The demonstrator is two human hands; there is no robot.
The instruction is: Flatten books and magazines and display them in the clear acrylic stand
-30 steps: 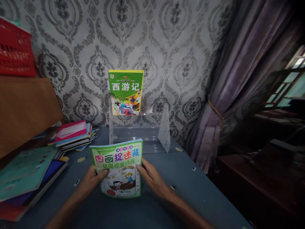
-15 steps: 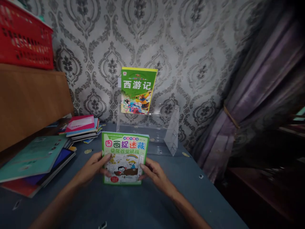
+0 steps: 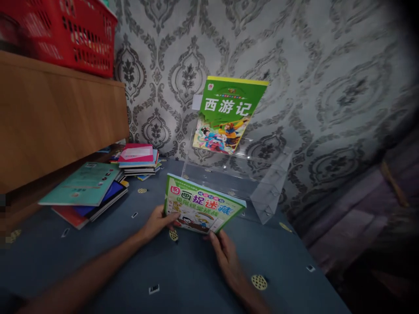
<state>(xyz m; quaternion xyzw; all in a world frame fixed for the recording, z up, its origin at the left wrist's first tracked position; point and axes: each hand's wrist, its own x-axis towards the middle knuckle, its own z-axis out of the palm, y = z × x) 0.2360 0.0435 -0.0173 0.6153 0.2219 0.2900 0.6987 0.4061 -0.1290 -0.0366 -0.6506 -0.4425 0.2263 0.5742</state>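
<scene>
Between my two hands is a green-bordered picture book (image 3: pixel 199 205), its cover facing me and its top leaning away. My left hand (image 3: pixel 160 222) grips its left edge, thumb on the cover. At the lower right corner, my right hand (image 3: pixel 224 248) pinches the book with the thumb in front; some fingers are hidden behind it. Just beyond stands a clear tiered display rack (image 3: pixel 268 192). A green book with a yellow top edge (image 3: pixel 229 115) rests upright on the rack's upper tier, against the patterned wall.
A stack of books (image 3: pixel 137 159) and a looser pile with a teal book (image 3: pixel 81 185) lie at the left on the dark blue tabletop (image 3: pixel 183 274). Above them is a wooden cabinet (image 3: pixel 62 117) bearing a red basket (image 3: pixel 81 39). A curtain (image 3: pixel 366 209) hangs at the right.
The view has turned, shifting the rack and wall rightward. The held book has tilted back, its top away from me, and my right hand has slid down to its lower right corner.
</scene>
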